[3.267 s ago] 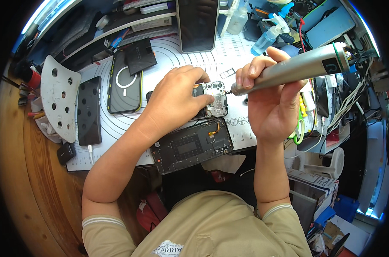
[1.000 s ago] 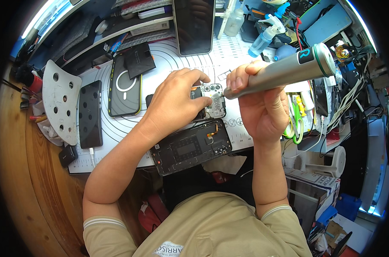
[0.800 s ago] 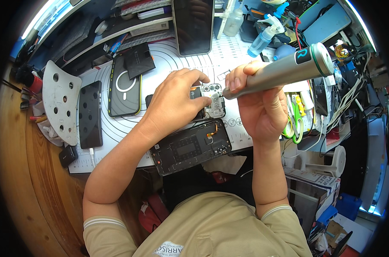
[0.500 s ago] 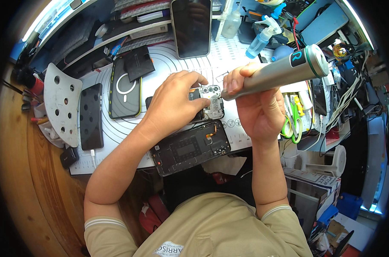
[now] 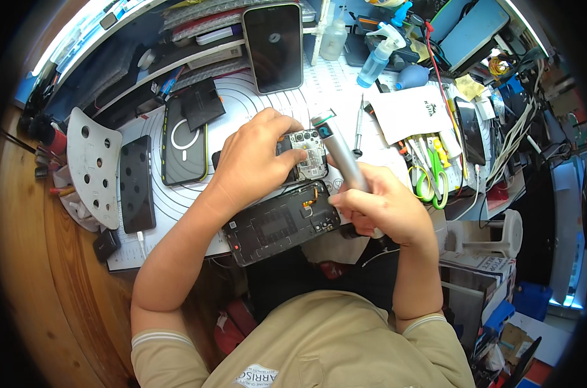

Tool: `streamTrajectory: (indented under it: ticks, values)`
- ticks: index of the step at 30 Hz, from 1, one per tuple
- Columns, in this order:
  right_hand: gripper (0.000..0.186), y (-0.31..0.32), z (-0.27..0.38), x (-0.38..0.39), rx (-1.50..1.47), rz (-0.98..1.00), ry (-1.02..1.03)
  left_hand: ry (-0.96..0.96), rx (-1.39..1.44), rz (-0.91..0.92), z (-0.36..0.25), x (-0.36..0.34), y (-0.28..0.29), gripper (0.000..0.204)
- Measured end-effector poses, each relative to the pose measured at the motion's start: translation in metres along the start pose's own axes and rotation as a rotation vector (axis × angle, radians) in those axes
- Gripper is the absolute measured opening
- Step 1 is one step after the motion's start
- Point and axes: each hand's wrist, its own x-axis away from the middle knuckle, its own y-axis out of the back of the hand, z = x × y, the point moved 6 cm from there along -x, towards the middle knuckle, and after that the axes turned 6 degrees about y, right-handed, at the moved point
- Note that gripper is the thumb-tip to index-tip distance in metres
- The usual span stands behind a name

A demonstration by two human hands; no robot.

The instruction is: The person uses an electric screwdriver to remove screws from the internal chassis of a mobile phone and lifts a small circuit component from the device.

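Note:
My left hand (image 5: 254,158) grips an opened phone (image 5: 314,157), thumb on one side and fingers over the far edge. The phone's camera lenses and bare circuit board show at its right end; the rest lies under my hand. My right hand (image 5: 387,204) is closed around a silver cylindrical tool (image 5: 342,152) with a green ring near its upper end. That upper end leans towards the phone, while the lower end points down by the table's front edge. Just below the phone lies a detached black back cover (image 5: 280,223) with a small orange flex cable.
Left of my hands lie a ringed phone case (image 5: 184,145), a dark phone (image 5: 136,184) and a white perforated plate (image 5: 94,168). A large phone (image 5: 274,48) stands at the back. To the right are a thin screwdriver (image 5: 359,126), green-handled scissors (image 5: 432,184) and a spray bottle (image 5: 376,61).
My right hand has lowered and swung the silver tool from pointing at the phone to tip-down near the table's front edge. The left hand keeps its hold on the phone.

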Motion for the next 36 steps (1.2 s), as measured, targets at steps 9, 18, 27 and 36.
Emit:
streamTrajectory:
  ticks: [9, 18, 27, 36]
  values:
    - [0.022, -0.005, -0.007, 0.002, -0.01, 0.073, -0.005, 0.0, 0.012, -0.009, 0.0, 0.0, 0.001, 0.035]
    - [0.036, -0.002, -0.01, -0.004, -0.13, -0.012, 0.083, -0.057, 0.09, 0.008, 0.005, -0.002, 0.009, 0.035]
    - [0.046, 0.019, -0.01, 0.005, -0.073, -0.171, 0.222, -0.206, 0.008, -0.163, -0.041, 0.025, 0.029, 0.045]
    - [0.034, 0.027, -0.022, 0.01, -0.124, -0.166, 0.156, -0.17, -0.141, 0.059, -0.049, 0.041, 0.019, 0.082]
